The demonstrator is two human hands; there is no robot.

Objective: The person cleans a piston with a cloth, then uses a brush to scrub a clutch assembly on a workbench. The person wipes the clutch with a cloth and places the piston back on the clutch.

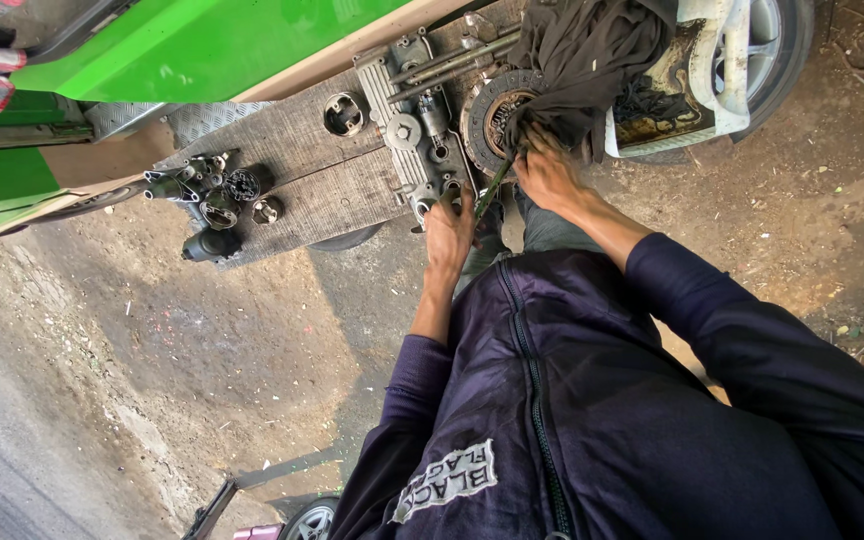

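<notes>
A dirt yard floor (pixel 152 380) is seen from above, with a worn wooden counter (pixel 322 190) set against a green vehicle body (pixel 202 40). The left hand (pixel 449 228) is closed around the lower end of a thin green-stained rod (pixel 493 190). The right hand (pixel 547 172) is clamped on a dark cloth (pixel 592 60), which is bunched just beyond its fingers and pressed against a round clutch disc (pixel 492 115). The rod lies between the two hands, its far end reaching the disc.

The rod is judged stiff and light, possibly greasy; it is best gripped near its lower end. The cloth is soft and limp and may be gathered anywhere. The disc is judged heavy and rigid, and is best taken by its rim.

Beyond the left hand a finned engine casing (pixel 402 130) is laid, and a piston (pixel 343 113) rests further off. Well to that hand's outer side a cluster of small dark parts (pixel 214 195) is grouped. Beyond the right hand a wheel (pixel 772 40) is seen.
</notes>
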